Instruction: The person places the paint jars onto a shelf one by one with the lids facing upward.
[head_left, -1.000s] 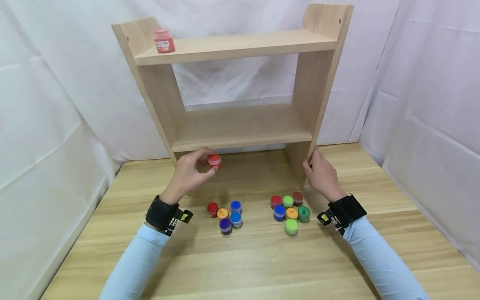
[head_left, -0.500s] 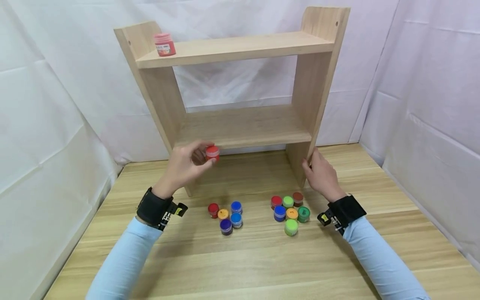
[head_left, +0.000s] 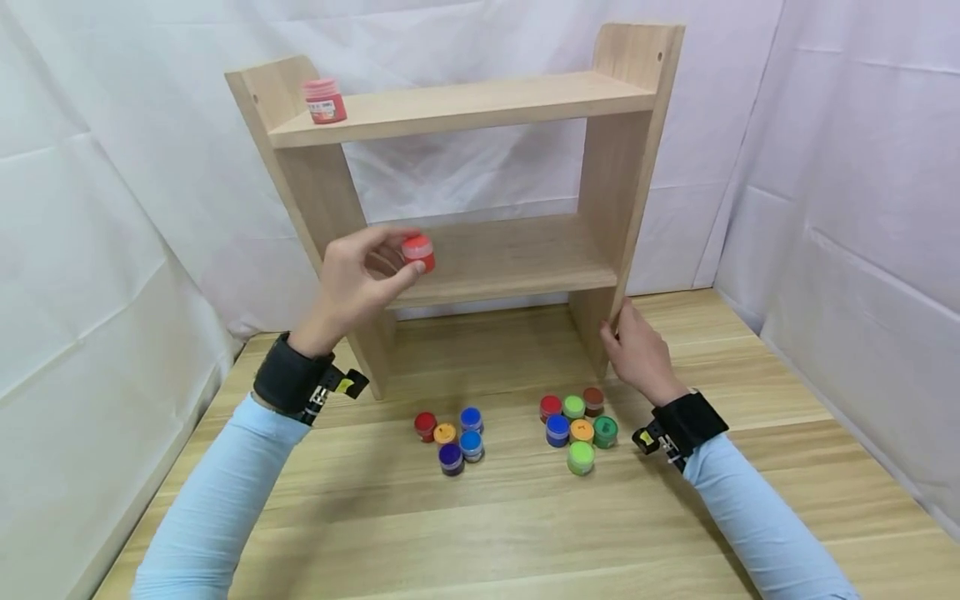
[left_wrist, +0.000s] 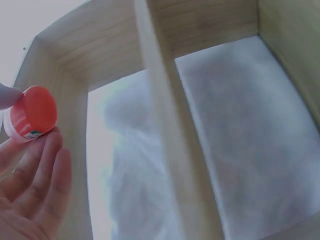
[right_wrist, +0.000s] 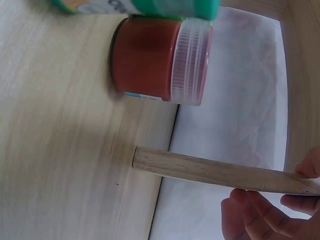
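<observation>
My left hand (head_left: 356, 275) pinches a small red paint jar (head_left: 418, 253) between thumb and fingers, in front of the middle shelf board. In the left wrist view the jar (left_wrist: 37, 111) shows its orange-red end and a bit of label. Low on the wooden shelf's right side panel (head_left: 633, 200), my right hand (head_left: 641, 354) grips the front edge; the right wrist view has the thumb on one face of the panel (right_wrist: 215, 170) and fingers on the other. Another red paint jar (head_left: 325, 102) stands at the left end of the top board (head_left: 480, 104).
Two clusters of small paint jars stand on the wooden table (head_left: 480, 533): a left one with a purple jar (head_left: 451, 458), a right one with a light green jar (head_left: 581, 457). A brown jar (right_wrist: 145, 57) is near the right panel. White cloth (head_left: 97, 208) hangs behind and beside.
My left hand has lifted the red paint jar from below the middle board to in front of it, slightly leftward. My right hand keeps its hold on the panel. The camera view has shifted a little.
</observation>
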